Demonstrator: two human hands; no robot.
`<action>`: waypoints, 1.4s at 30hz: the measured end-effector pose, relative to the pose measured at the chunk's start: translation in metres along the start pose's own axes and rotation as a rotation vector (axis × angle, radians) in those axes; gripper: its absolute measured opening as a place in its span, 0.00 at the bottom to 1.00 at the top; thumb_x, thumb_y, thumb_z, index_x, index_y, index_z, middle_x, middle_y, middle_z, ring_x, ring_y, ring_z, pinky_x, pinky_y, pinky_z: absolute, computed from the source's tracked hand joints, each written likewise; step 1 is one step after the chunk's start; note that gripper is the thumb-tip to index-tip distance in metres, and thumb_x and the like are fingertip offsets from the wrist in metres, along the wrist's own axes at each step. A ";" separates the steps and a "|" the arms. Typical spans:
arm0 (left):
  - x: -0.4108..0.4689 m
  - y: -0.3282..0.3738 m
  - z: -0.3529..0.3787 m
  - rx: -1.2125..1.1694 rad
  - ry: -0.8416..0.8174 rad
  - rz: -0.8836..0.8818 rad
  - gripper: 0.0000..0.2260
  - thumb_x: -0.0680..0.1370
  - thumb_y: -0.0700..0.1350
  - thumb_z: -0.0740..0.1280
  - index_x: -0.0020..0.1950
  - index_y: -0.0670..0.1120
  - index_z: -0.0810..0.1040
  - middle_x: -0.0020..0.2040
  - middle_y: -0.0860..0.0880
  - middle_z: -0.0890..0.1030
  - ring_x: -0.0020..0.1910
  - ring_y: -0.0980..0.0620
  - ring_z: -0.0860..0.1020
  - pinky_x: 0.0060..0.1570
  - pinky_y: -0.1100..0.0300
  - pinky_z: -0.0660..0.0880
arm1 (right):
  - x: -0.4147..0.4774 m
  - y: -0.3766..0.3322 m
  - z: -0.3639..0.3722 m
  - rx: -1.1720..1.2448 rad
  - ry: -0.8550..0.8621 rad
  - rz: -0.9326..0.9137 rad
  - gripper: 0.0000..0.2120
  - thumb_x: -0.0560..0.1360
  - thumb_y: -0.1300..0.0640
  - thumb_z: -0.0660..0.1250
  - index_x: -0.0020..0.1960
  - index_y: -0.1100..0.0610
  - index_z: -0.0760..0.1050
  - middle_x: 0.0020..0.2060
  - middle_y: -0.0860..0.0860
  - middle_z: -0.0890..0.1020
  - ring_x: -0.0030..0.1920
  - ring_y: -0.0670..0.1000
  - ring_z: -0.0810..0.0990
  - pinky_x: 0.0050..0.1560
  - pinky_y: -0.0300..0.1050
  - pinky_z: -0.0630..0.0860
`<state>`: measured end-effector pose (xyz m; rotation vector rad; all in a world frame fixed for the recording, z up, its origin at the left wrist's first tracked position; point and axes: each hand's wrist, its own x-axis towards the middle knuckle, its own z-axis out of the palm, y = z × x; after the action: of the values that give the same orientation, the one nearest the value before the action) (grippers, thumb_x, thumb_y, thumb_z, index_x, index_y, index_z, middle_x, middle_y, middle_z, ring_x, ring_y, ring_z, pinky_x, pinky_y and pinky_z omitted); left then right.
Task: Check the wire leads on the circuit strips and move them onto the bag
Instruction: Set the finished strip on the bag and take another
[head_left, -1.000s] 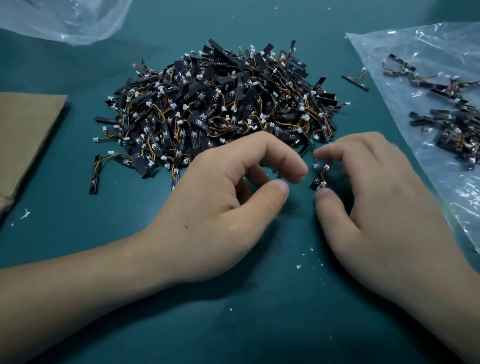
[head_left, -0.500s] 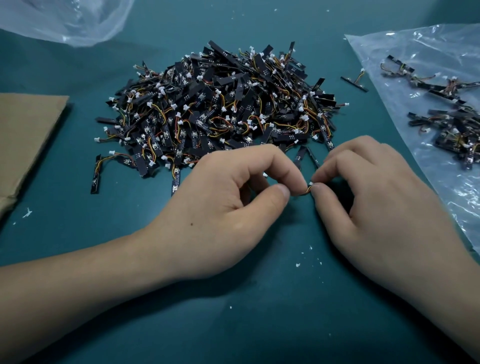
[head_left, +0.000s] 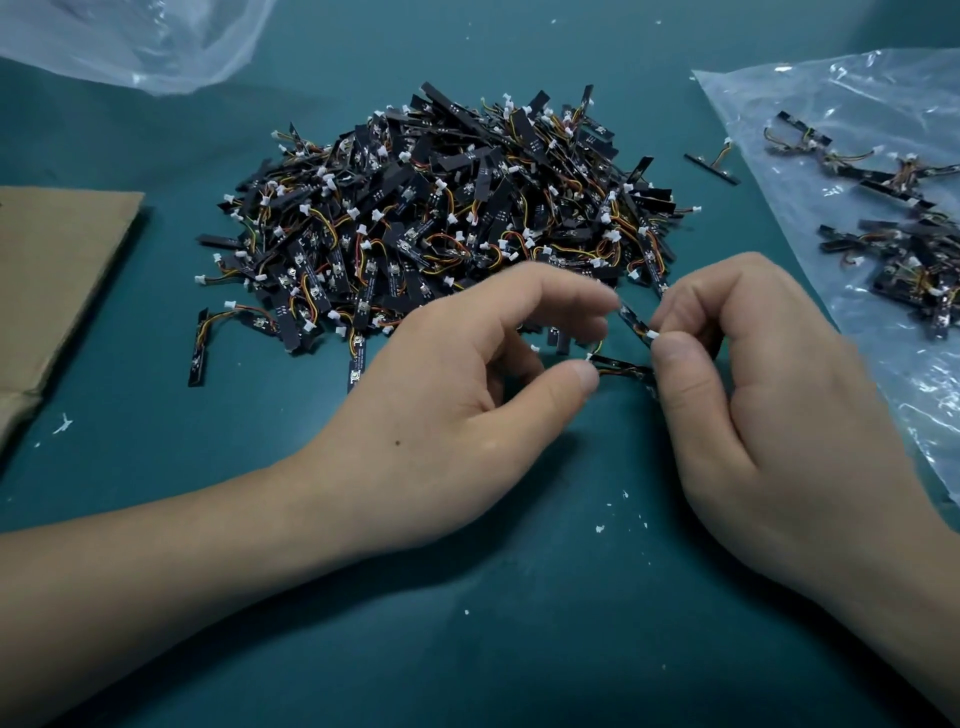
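Hands have parted, a black circuit strip with orange wire lead (head_left: 635, 323) spanning them before the heap of strips (head_left: 441, 218): right hand (head_left: 769, 415) pinches it, left hand (head_left: 457, 415) grip indeterminate; lead check underway, next judged a carry onto the clear plastic bag (head_left: 831, 104).

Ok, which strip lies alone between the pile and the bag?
The strip with the orange lead, beside the bag's edge and clear of the pile.
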<state>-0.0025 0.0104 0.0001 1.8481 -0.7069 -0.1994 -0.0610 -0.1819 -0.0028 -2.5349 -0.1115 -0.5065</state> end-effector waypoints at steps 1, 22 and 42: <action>0.000 0.000 0.000 0.011 -0.002 0.009 0.10 0.78 0.45 0.69 0.58 0.53 0.81 0.46 0.56 0.84 0.33 0.54 0.79 0.34 0.65 0.73 | 0.000 -0.001 0.000 0.019 -0.005 -0.039 0.02 0.81 0.52 0.59 0.51 0.49 0.68 0.49 0.45 0.75 0.47 0.49 0.74 0.46 0.49 0.69; 0.001 -0.003 0.001 -0.042 0.015 0.022 0.13 0.77 0.45 0.72 0.61 0.52 0.78 0.45 0.54 0.82 0.38 0.48 0.82 0.39 0.55 0.79 | 0.000 0.001 -0.005 0.290 0.028 -0.335 0.07 0.73 0.70 0.69 0.41 0.60 0.78 0.48 0.53 0.83 0.49 0.41 0.81 0.51 0.34 0.72; -0.001 -0.001 -0.002 -0.038 -0.030 -0.017 0.05 0.79 0.41 0.69 0.50 0.47 0.86 0.37 0.55 0.85 0.33 0.56 0.82 0.36 0.65 0.77 | 0.004 -0.004 -0.003 0.320 -0.129 -0.083 0.08 0.80 0.49 0.64 0.43 0.45 0.78 0.37 0.41 0.81 0.35 0.47 0.79 0.36 0.37 0.72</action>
<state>-0.0017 0.0125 -0.0002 1.8190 -0.7035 -0.2502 -0.0594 -0.1808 0.0029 -2.2528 -0.3199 -0.3267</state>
